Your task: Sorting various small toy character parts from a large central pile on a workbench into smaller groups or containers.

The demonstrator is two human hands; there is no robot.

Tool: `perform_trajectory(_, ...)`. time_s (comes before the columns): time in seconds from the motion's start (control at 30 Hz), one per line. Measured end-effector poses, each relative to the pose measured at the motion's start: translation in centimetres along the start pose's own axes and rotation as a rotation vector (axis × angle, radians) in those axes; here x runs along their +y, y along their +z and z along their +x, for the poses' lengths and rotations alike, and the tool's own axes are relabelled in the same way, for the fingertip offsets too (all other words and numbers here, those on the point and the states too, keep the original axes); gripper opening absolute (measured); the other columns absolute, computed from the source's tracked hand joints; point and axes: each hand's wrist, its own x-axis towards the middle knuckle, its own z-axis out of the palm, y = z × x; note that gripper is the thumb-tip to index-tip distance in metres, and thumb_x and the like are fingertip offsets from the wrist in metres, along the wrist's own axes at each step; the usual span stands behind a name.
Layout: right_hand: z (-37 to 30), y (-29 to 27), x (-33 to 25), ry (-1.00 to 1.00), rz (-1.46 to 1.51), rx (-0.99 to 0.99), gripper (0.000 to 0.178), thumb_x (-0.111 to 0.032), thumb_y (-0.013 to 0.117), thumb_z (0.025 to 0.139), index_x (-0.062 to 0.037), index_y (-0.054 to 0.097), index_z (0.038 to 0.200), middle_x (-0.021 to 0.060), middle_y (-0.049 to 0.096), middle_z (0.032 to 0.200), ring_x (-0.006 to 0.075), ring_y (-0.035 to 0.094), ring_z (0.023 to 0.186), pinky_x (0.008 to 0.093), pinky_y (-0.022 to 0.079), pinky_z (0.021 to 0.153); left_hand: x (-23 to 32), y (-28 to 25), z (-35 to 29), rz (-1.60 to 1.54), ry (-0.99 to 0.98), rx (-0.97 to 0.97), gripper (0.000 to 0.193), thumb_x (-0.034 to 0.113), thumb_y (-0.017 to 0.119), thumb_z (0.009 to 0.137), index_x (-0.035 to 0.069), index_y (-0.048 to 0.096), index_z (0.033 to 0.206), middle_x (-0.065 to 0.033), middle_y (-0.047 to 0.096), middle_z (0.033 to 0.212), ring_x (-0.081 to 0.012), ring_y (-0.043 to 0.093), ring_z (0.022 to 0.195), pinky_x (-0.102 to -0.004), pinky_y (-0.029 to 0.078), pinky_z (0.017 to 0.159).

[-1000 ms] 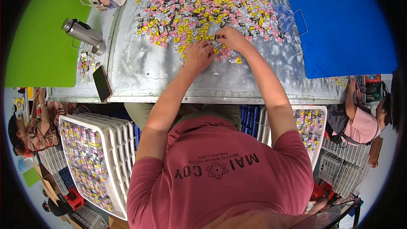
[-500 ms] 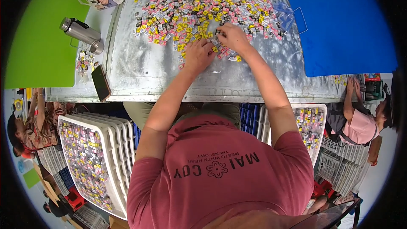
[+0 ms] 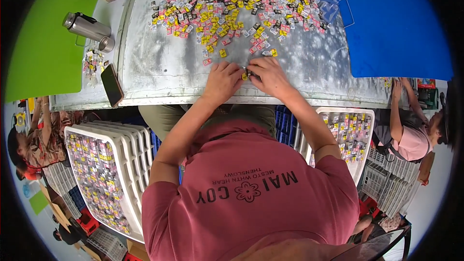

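From the camera on my head, I look down at my two bare hands. My arms reach up and in over the near edge of the counter (image 3: 159, 63), and my elbows are bent out to the sides. My left hand (image 3: 222, 82) and my right hand (image 3: 270, 78) are side by side, almost level, with their backs up. Their fingers are curled in so the tips nearly meet. Both are pinched narrow on small yellow and black pieces (image 3: 245, 76). My fingers hide part of these, so I can't tell how many there are. The big pile of little pieces (image 3: 232, 7) lies farther away on the counter, with a few loose ones (image 3: 223, 53) just past my fingers.

Half a second ago, my hands were at the front of the pile, and my right one reached farther than my left. Now both are close to me, near the edge. I can see the loose ones they were covering.
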Motion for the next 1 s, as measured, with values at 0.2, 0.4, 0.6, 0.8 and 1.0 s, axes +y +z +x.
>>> perform_trajectory(0.2,-0.8,0.8,-0.2,-0.014,-0.053,0.085,0.031,-0.014,0.076,0.081,-0.0038,0.074,0.11,0.0096,0.067,0.124,0.0284,0.063,0.112,0.0439,0.045,0.102,0.2,0.8,0.1,-0.021,-0.05,0.049,0.037,0.018,0.079,0.078,0.015,0.072,0.114,-0.0023,0.066,0.108,-0.0269,0.06,0.102,-0.0426,0.047,0.087)
perform_trajectory(0.4,-0.5,0.7,-0.6,-0.013,-0.084,0.08,0.032,-0.012,0.075,0.081,-0.0048,0.073,0.112,0.0097,0.068,0.124,0.0292,0.063,0.111,0.0444,0.046,0.101,0.3,1.2,0.3,-0.142,-0.119,0.17,0.034,0.015,0.079,0.077,0.013,0.072,0.111,-0.0056,0.066,0.104,-0.0297,0.061,0.1,-0.0445,0.048,0.086)
perform_trajectory(0.6,-0.7,1.0,-0.8,0.029,-0.048,0.15,0.03,-0.013,0.075,0.081,-0.0072,0.073,0.11,0.0096,0.067,0.124,0.0295,0.063,0.11,0.0446,0.046,0.101,-0.1,1.1,-0.1,-0.113,-0.101,0.159,0.03,0.018,0.078,0.079,0.013,0.072,0.108,-0.004,0.064,0.107,-0.0277,0.06,0.101,-0.0425,0.047,0.084)
perform_trajectory(0.8,2.2,0.9,-1.4,0.086,0.039,0.18,0.033,-0.014,0.077,0.084,-0.0078,0.073,0.117,0.0104,0.068,0.124,0.0327,0.064,0.113,0.0447,0.048,0.1,-2.7,-1.7,-2.2,-0.131,-0.186,0.358,0.03,0.003,0.073,0.081,0.007,0.073,0.11,-0.0087,0.068,0.11,-0.0332,0.062,0.101,-0.0451,0.05,0.088)
perform_trajectory(1.0,8.3,4.2,-0.9,-0.067,0.054,0.149,0.028,-0.008,0.075,0.082,-0.006,0.073,0.11,0.01,0.068,0.117,0.0329,0.065,0.106,0.0447,0.053,0.091,-5.0,-2.5,-3.8,-0.045,-0.174,0.265,0.033,-0.004,0.067,0.084,0.005,0.073,0.115,-0.0117,0.069,0.117,-0.0344,0.063,0.102,-0.0432,0.051,0.091)
